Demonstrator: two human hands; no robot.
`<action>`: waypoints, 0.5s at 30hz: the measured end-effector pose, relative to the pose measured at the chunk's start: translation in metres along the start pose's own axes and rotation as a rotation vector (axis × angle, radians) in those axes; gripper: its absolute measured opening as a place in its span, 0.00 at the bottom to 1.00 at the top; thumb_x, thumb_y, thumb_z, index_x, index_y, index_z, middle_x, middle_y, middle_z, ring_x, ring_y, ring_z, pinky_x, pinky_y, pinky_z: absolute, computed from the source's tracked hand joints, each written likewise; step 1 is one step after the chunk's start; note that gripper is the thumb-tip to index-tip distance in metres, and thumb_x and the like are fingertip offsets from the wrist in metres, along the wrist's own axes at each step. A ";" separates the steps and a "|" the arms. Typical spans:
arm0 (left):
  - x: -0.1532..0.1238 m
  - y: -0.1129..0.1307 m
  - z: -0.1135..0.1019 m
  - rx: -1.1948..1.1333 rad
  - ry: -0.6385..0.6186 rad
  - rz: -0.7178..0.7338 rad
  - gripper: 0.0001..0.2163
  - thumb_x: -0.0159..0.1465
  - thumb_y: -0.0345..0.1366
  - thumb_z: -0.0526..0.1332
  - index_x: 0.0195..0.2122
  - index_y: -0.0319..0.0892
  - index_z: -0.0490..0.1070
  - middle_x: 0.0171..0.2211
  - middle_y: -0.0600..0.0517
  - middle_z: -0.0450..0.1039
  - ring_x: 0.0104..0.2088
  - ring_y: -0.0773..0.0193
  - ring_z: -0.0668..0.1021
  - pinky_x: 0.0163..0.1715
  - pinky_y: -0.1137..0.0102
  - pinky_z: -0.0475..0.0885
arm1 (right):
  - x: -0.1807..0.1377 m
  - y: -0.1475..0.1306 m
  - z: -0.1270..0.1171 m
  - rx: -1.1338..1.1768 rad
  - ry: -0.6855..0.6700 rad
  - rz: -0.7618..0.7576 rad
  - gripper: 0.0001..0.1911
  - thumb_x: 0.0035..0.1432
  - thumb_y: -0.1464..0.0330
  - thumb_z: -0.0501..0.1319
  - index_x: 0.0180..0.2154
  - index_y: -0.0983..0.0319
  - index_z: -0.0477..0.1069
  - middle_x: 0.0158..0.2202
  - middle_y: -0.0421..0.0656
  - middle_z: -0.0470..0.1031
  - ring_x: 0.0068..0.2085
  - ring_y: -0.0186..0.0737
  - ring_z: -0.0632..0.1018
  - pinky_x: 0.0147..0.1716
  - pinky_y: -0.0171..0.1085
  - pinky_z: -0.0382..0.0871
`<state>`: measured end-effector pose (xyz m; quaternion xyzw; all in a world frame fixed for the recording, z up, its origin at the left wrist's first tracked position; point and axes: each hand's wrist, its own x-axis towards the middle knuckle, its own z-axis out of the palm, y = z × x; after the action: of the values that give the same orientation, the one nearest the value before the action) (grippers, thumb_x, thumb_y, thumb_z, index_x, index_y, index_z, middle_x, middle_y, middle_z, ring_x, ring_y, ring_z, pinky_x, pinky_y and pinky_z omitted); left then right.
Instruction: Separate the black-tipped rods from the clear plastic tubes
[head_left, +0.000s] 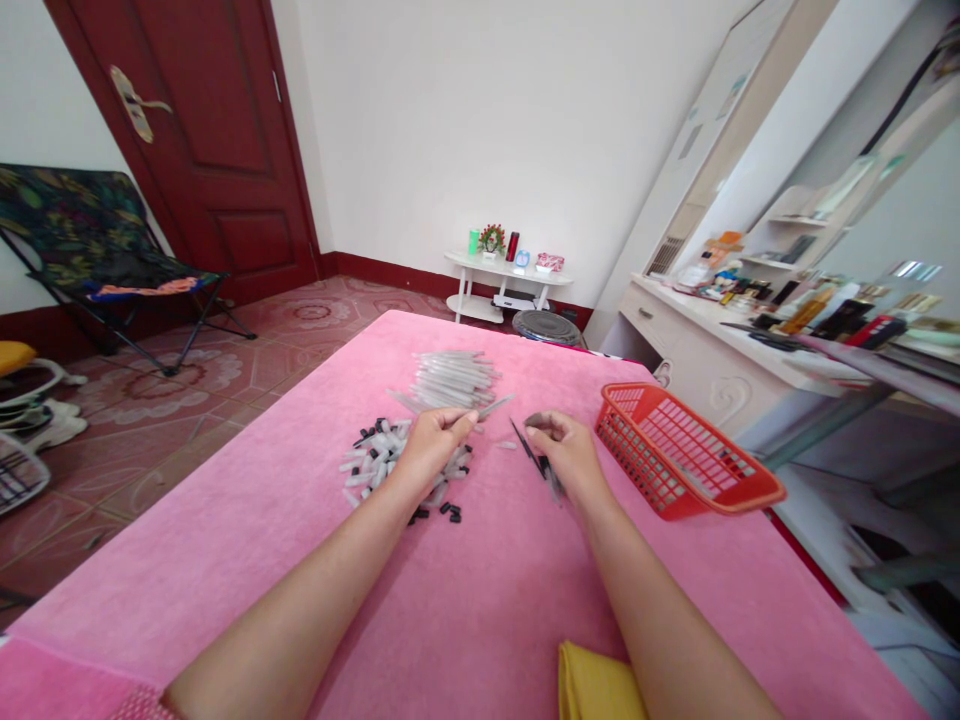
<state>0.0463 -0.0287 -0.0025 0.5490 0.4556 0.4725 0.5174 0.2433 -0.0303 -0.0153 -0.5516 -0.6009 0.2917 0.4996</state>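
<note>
My left hand (442,440) is closed in a pinch on a slim translucent tube (495,405), which points out to the right past the fingertips. My right hand (561,450) is curled closed around several thin dark sticks (526,447); their lower ends are partly hidden by the palm. Beyond my left hand lies a stack of pale translucent tubes (454,378). Beside and partly beneath my left forearm is a heap of small whitish cap-like pieces (379,462) mixed with short black pieces (450,513). One small clear piece (505,445) rests between my hands.
A red plastic basket (682,450) stands on the pink cloth-covered table (480,610), right of my right hand. Folded yellow cloth (596,685) lies at the near edge. A dressing table (720,340) with bottles is at right; a folding chair (112,250) stands left.
</note>
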 end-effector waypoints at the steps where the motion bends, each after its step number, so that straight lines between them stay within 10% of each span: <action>1: 0.000 0.000 0.000 -0.001 0.001 0.006 0.17 0.55 0.48 0.59 0.20 0.38 0.64 0.14 0.61 0.50 0.15 0.75 0.51 0.17 0.74 0.44 | -0.002 0.000 0.002 -0.134 -0.026 -0.074 0.08 0.48 0.71 0.59 0.32 0.64 0.73 0.31 0.44 0.75 0.32 0.38 0.73 0.33 0.36 0.67; 8: 0.001 -0.003 0.000 0.012 0.003 0.014 0.16 0.55 0.48 0.58 0.22 0.38 0.66 0.14 0.61 0.49 0.15 0.75 0.51 0.17 0.75 0.45 | -0.014 0.002 0.016 -0.839 -0.134 -0.342 0.09 0.50 0.73 0.61 0.35 0.59 0.76 0.39 0.48 0.74 0.45 0.46 0.69 0.43 0.40 0.62; 15: 0.002 -0.002 -0.004 0.067 0.010 0.039 0.18 0.54 0.50 0.58 0.22 0.37 0.69 0.14 0.59 0.52 0.16 0.74 0.54 0.18 0.75 0.47 | -0.003 0.002 0.002 -0.420 0.025 -0.196 0.08 0.52 0.70 0.59 0.36 0.62 0.73 0.34 0.43 0.76 0.34 0.40 0.75 0.36 0.37 0.66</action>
<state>0.0429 -0.0258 -0.0044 0.5725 0.4632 0.4696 0.4871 0.2424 -0.0326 -0.0185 -0.5860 -0.6928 0.1035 0.4073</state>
